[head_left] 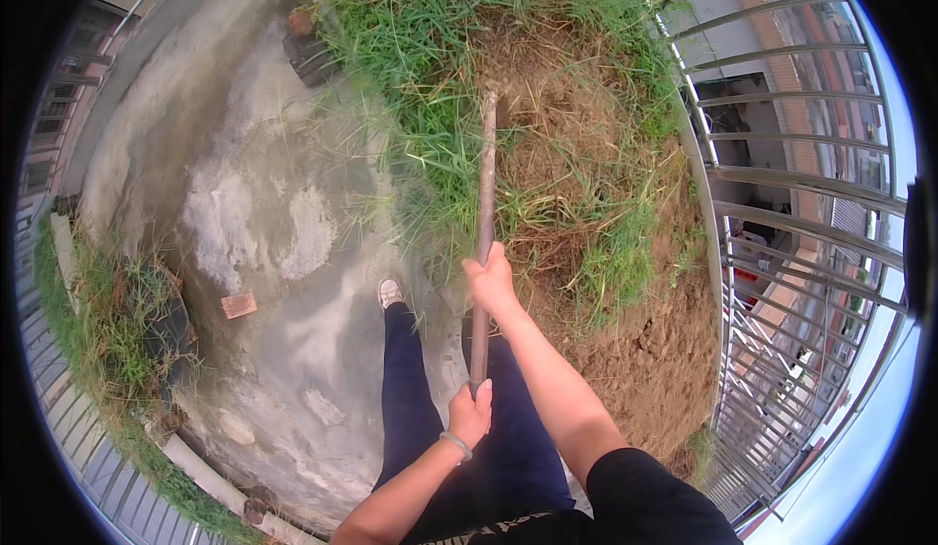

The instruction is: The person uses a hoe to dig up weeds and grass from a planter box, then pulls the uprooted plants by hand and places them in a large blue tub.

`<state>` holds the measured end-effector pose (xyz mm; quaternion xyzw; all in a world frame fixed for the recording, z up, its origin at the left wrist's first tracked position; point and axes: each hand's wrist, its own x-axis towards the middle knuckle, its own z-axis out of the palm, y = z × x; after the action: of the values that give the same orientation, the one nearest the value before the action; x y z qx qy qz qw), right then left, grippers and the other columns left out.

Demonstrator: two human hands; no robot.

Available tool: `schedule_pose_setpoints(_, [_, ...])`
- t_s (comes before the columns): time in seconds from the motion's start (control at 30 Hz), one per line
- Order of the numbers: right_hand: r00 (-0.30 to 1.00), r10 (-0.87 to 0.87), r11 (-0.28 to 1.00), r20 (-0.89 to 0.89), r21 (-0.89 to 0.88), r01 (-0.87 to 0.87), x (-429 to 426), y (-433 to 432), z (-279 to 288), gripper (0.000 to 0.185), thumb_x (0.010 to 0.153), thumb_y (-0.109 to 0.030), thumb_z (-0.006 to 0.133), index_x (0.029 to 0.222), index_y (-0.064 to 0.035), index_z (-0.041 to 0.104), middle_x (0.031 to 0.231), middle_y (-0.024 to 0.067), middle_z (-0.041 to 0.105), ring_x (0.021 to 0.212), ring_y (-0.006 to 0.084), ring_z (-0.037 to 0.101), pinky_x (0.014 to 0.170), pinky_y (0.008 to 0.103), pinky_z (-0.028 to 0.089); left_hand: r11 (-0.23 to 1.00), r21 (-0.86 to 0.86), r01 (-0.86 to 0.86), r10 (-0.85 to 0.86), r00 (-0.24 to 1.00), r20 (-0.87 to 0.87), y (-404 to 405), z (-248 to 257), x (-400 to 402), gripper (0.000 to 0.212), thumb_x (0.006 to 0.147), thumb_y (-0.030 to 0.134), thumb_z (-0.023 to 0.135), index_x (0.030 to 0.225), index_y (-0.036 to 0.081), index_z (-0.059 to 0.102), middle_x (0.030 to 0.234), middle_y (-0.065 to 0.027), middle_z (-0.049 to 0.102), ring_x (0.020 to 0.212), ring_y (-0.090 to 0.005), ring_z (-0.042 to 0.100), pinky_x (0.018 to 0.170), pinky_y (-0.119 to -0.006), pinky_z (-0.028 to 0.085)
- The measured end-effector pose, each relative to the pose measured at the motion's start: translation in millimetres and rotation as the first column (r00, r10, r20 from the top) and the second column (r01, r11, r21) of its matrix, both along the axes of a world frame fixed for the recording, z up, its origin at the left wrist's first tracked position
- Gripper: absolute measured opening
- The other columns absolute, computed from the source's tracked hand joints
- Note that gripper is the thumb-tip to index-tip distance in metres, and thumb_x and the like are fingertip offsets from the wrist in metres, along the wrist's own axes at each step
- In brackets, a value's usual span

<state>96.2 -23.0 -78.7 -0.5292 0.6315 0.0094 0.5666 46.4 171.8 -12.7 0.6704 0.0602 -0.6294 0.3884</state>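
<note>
A long wooden handle [486, 171] runs from my body up to a bed of soil [557, 127]; whatever tool head it bears is hidden in the soil and grass. My right hand [492, 278] grips the handle around its middle. Lower down, near the end closest to me, my left hand [470, 414] is closed around it, with a bangle [457, 445] on that wrist. Green grass [418, 54] grows thick beside and beyond the handle's far end. Loose cut grass and roots lie on the soil to its right, and bare turned earth [652, 369] shows nearer me.
A metal railing [806, 179] borders the bed at right. To the left lies a wet-looking concrete floor [293, 340] with a brick [239, 305] on it. A dark block [309, 58] sits by the bed's edge. Weeds [121, 325] surround a dark round object [167, 318] at far left.
</note>
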Motion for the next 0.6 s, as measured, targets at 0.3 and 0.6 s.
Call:
schedule_pose_setpoints(0.3, [0.717,-0.638,0.769,0.281,0.199,0.607,-105,76,75,0.023,0.083,-0.003,0.051,0.098,-0.0046,0.033,0.07,0.0103,0.05,0.051,0.0207,0.055,0.046,0.0339,0.051,0.7,-0.024,0.714,-0.612,0.616,0.495,81,25,51,0.036,0.076,0.037,0.065,0.073,0.003,0.052,0.062,-0.0152,0.059,0.056,-0.0334,0.059,0.052,-0.04,0.048])
schedule_pose_setpoints(0.6, [0.985,-0.013,0.934,0.17,-0.351,0.073,-79,-79,51,0.025,0.093,-0.017,0.046,0.112,-0.0016,0.052,0.082,0.0043,0.059,0.077,0.0109,0.057,0.071,0.0256,0.048,0.972,-0.175,0.156,-0.043,0.852,0.521,84,10,116,0.04,0.083,0.04,0.058,0.075,0.003,0.047,0.055,-0.0029,0.048,0.043,-0.0114,0.047,0.041,-0.026,0.039])
